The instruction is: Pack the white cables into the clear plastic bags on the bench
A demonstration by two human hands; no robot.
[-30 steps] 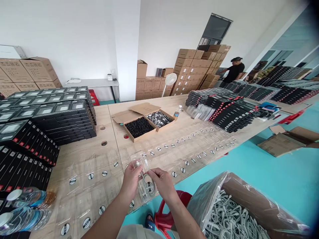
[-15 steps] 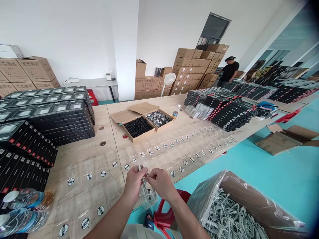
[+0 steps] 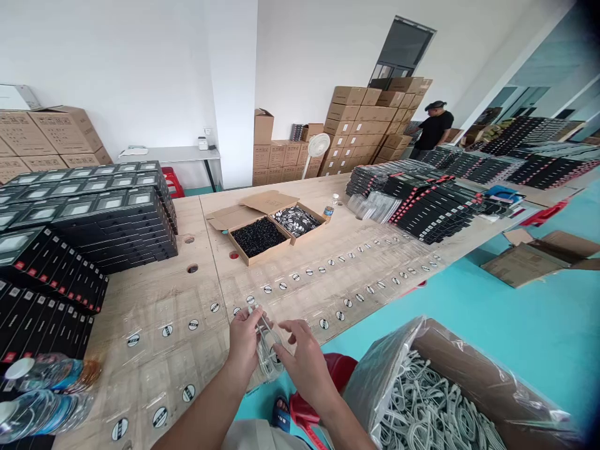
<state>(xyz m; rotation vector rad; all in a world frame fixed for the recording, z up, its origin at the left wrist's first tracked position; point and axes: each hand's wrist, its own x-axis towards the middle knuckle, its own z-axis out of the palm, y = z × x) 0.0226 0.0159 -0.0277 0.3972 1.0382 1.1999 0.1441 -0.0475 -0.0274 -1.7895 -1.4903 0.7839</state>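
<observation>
A coiled white cable [image 3: 267,356] hangs over the front edge of the wooden table, its top end pinched in my left hand [image 3: 244,337]. Beside the coil is my right hand [image 3: 304,356], thumb and fingers apart; whether a fingertip touches the cable I cannot tell. Under and around my hands, rows of clear plastic sleeves [image 3: 210,350] with round black-and-white stickers lie on the table. To my right stands a plastic-lined carton [image 3: 398,369] holding many similar white cables [image 3: 435,406].
Stacked black boxes [image 3: 112,219] and water bottles [image 3: 51,375] stand at the left. Open cartons of small black parts [image 3: 260,237] and silvery packets [image 3: 296,222] sit mid-table. More black boxes [image 3: 431,206] are at the right. A red stool [image 3: 340,369] is below; a person [image 3: 435,128] stands far back.
My right hand has let go of the cable's upper part, its fingers spreading. My left hand has shifted slightly left with the cable.
</observation>
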